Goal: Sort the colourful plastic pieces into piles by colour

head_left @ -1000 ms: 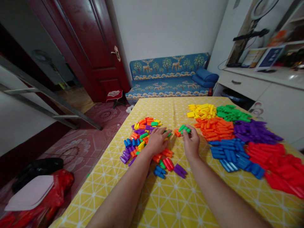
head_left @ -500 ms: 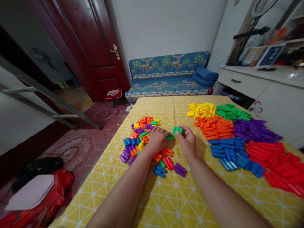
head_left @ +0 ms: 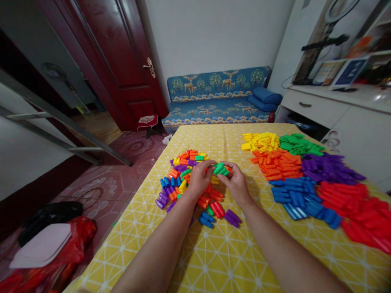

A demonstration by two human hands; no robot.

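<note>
My left hand (head_left: 200, 179) and my right hand (head_left: 236, 185) meet over the mixed pile of coloured plastic blocks (head_left: 186, 177) on the yellow tablecloth (head_left: 220, 252). Between their fingertips both hands pinch a small cluster of green blocks (head_left: 220, 168). Loose red, blue and purple blocks (head_left: 218, 213) lie just below my wrists. To the right lie sorted heaps: yellow (head_left: 261, 141), green (head_left: 297, 144), orange (head_left: 276, 164), purple (head_left: 328, 167), blue (head_left: 301, 199) and red (head_left: 359, 211).
A dark red door (head_left: 117, 61) and a blue patterned sofa (head_left: 218, 99) stand beyond the table. White cabinets (head_left: 342, 118) run along the right. On the floor at left lies a red bag with a pink pad (head_left: 45, 248). Metal rails (head_left: 61, 122) cross the left side.
My right hand brought the green blocks leftward from near the orange heap. My left hand lifted off the mixed pile and now meets the right hand on the green cluster.
</note>
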